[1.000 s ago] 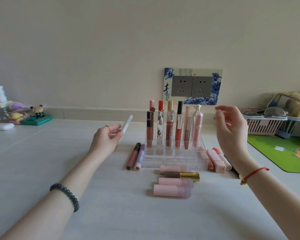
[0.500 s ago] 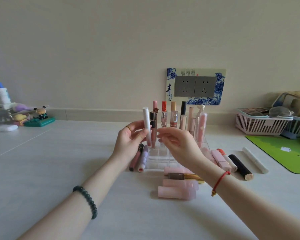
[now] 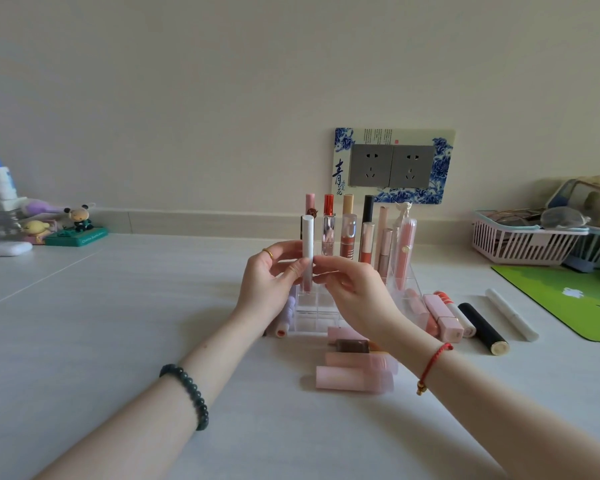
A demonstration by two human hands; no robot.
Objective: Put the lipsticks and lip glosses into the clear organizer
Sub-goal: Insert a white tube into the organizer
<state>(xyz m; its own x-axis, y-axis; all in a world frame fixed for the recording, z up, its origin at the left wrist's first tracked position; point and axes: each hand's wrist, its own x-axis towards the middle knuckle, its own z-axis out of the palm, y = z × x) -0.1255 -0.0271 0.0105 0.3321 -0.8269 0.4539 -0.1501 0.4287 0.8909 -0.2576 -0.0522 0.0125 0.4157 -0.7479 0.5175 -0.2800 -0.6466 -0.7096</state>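
Observation:
A white lip gloss tube point(image 3: 307, 237) stands upright, its lower end inside a front-left cell of the clear organizer point(image 3: 312, 315). My left hand point(image 3: 267, 282) pinches it from the left and my right hand point(image 3: 354, 289) touches it from the right with its fingertips. Several glosses point(image 3: 347, 233) stand in the organizer's back row. Loose pink lipsticks point(image 3: 354, 377) and a brown one point(image 3: 352, 346) lie in front. More tubes lie to the right: pink point(image 3: 442, 317), black point(image 3: 482, 329), white point(image 3: 511, 313). A lilac tube point(image 3: 286, 315) lies left, partly hidden.
A pink basket point(image 3: 523, 242) with clutter stands at the back right, a green mat point(image 3: 575, 299) in front of it. Small toys and bottles point(image 3: 32, 223) sit at the far left. A wall socket plate point(image 3: 392, 166) is behind the organizer.
My left hand carried the white tube from the left over to the organizer and stood it upright in a cell. My right hand came down from the right to meet it.

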